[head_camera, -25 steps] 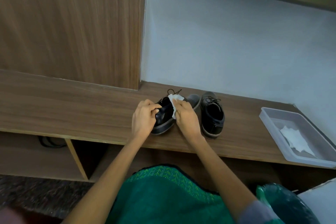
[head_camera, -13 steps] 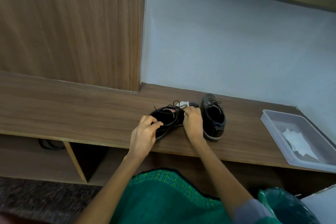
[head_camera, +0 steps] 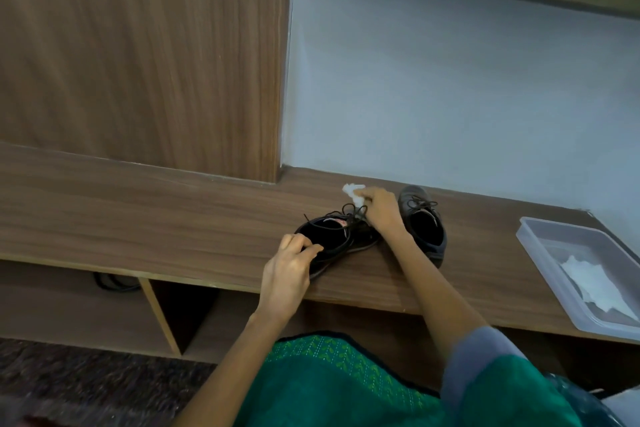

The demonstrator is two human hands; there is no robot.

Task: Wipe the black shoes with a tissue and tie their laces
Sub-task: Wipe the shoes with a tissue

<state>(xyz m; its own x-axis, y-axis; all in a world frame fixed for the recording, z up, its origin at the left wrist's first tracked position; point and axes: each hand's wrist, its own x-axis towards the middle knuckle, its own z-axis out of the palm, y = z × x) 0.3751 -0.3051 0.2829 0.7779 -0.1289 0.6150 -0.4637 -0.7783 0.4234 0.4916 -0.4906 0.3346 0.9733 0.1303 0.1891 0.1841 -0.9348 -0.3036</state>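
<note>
Both my arms extended forward.
My left hand (head_camera: 289,270) curled, fingertips pinching; my right hand (head_camera: 381,210) closed, knuckles up.

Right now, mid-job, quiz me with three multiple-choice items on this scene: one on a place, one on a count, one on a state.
1. Where is the spare tissue?
A. in the clear tray
B. inside a shoe
C. on the floor

2. How many shoes are on the shelf?
A. one
B. two
C. three

3. The right hand is:
A. empty
B. holding a tissue
C. holding a brush

Answers: 1 A, white sheet lies in the tray. 2 B, left shoe and right shoe. 3 B, fingers pinch white tissue.
</note>
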